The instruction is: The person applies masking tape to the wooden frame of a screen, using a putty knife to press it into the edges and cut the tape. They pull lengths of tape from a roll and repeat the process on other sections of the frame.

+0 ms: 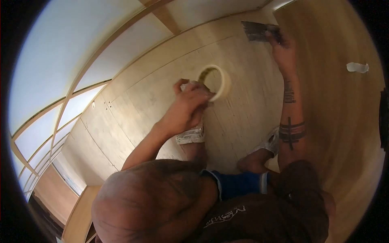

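Observation:
My left hand (pixel 189 104) reaches out in the middle of the view, its fingers bent and closed on the near left rim of a roll of masking tape (pixel 226 84). The pale roll is tilted, so its open centre shows. At the upper right, my right hand (pixel 285 52) grips a putty knife (pixel 254 31), a wide flat blade with dark stains. The blade points left, close to the pale wooden boards. My right thumb lies on top of it, while the other fingers are mostly hidden.
Pale wooden boards (pixel 142 93) spread beneath and ahead of me. A brown wooden panel (pixel 328 121) rises at the right, with a small white strip (pixel 357 67) on it. White panels in a wooden frame (pixel 93 60) line the left. My foot (pixel 255 160) is below.

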Available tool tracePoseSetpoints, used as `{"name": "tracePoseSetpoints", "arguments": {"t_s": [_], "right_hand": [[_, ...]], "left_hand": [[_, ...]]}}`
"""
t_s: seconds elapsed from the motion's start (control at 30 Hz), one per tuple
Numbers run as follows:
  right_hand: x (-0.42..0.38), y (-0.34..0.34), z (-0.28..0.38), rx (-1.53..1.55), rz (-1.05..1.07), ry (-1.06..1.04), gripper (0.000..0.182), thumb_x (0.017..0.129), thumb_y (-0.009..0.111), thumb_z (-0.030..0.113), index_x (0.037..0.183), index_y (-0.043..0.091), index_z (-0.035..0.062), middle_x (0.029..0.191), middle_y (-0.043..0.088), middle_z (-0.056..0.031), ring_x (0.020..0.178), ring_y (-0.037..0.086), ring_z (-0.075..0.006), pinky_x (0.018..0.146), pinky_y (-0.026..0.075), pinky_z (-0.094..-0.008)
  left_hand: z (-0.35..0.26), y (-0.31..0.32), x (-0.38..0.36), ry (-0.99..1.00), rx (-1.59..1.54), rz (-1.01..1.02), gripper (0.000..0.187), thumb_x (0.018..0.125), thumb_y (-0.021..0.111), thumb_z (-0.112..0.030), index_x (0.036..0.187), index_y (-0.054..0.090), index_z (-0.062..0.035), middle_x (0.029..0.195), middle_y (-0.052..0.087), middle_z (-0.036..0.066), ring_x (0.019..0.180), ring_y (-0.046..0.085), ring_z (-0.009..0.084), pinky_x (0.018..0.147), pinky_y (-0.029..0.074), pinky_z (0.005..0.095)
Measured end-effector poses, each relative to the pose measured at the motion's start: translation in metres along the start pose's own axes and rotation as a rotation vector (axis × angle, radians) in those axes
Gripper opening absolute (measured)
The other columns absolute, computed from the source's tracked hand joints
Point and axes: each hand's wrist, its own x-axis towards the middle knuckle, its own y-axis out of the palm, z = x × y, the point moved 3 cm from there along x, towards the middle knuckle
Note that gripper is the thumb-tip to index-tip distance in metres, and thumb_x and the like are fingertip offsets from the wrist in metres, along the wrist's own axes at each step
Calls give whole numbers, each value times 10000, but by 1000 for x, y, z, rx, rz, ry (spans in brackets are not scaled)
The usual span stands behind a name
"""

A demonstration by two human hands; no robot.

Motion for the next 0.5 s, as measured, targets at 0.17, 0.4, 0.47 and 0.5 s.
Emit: {"name": "tracePoseSetpoints", "arguments": {"t_s": [0.17,0.4,0.47,0.5], "right_hand": [[-21,-19,-23,240,-37,225,333,927,763,170,1218,704,20,1191,728,-111,1121,636,-192,948,497,-337],[-60,18,5,652,147,315,459,1022,497,448,1155,708,63,820,601,-22,724,533,-139,696,453,-285],[-69,34,15,401,263,456,442,1027,556,459,1172,705,70,861,639,-41,726,550,-122,679,470,-288],[-73,45,18,400,258,460,442,1027,556,459,1172,705,70,861,639,-41,726,550,-122,679,470,-288]], "left_hand": [[21,-10,9,-116,121,-160,290,850,692,43,1104,706,-95,1123,708,73,1138,628,278,1079,309,471],[30,-22,27,-95,198,-162,266,880,709,15,1106,734,-122,1108,721,71,1113,639,284,1055,350,424],[33,-20,30,-94,197,-147,267,880,708,15,1105,735,-125,1110,722,70,1118,638,288,1052,354,414],[34,-19,31,-81,189,-157,263,872,704,30,1095,717,-110,1094,718,57,1112,634,266,1057,323,441]]}}
